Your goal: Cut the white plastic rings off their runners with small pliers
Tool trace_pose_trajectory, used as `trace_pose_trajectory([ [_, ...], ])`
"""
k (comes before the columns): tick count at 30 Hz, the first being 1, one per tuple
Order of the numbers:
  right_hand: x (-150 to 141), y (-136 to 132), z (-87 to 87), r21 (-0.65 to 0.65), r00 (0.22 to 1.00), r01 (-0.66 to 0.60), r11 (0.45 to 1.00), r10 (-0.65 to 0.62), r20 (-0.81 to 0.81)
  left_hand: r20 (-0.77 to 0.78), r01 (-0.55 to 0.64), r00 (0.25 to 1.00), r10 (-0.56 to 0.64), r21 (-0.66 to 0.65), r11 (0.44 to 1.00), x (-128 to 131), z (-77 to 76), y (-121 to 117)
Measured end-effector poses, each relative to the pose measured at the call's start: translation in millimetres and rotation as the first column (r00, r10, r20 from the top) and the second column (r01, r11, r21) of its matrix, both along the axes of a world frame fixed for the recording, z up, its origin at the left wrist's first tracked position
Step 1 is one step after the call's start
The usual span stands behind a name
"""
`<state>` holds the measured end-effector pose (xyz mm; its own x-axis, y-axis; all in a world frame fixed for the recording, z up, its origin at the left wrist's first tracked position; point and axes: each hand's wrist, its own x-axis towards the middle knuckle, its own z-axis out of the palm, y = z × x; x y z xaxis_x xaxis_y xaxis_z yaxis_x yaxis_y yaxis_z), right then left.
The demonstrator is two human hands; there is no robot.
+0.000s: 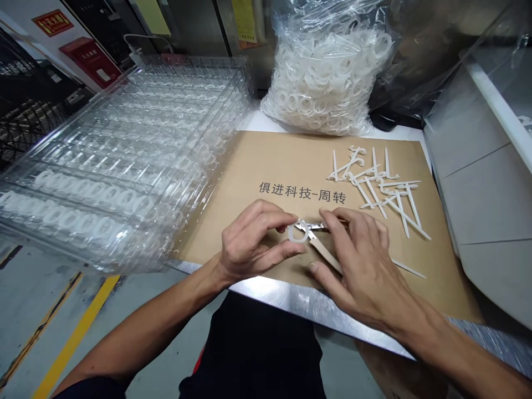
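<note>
Between the thumb and fingertips of my left hand (pixel 260 238) is a translucent white plastic ring (pixel 298 240), held over the brown cardboard sheet (pixel 286 160). My right hand (pixel 361 260) has the handles of a pair of nippers (pixel 326 255) in its grasp, thumb and fingers spread on either side. One handle looks beige. The metal jaws reach left and meet the ring's upper right edge. Part of the nippers is hidden behind my right fingers. Several thin white plastic sprue pieces (pixel 384 185) lie in a loose pile beyond my right hand.
To the left are stacked clear plastic trays (pixel 166 149) with rows of white rings. A clear bag (pixel 326 83) full of rings stands at the back. A grey-white bin (pixel 490 160) borders the right side. One loose sprue piece (pixel 409 269) lies beside my right wrist.
</note>
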<state>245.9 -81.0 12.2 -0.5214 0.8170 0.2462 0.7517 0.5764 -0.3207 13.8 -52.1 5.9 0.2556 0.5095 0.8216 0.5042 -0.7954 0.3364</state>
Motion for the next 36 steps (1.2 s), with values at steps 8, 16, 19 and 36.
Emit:
trace_pose_trajectory([
  [8, -6, -4, 18.5, -0.313, 0.769, -0.212, 0.926, -0.04, -0.638, -0.124, 0.044, 0.992, -0.032, 0.094, 0.995, 6, 0.7, -12],
  [16, -22, -9, 12.1, -0.57, 0.489, -0.277, 0.774, -0.398, -0.776, -0.123, 0.132, 0.983, -0.134, -0.021, 0.991, 10, 3.4, -12],
  [19, -20, -8, 14.9, -0.602, 0.414, -0.286, 0.745, -0.47, -0.779, -0.075, 0.232, 0.968, -0.24, -0.103, 0.967, 12, 8.5, -11],
  [36, -16, -5, 16.6, -0.641, 0.229, -0.575, 0.508, -0.652, -0.723, 0.189, 0.353, 0.933, -0.307, -0.302, 0.886, 13, 5.0, -10],
])
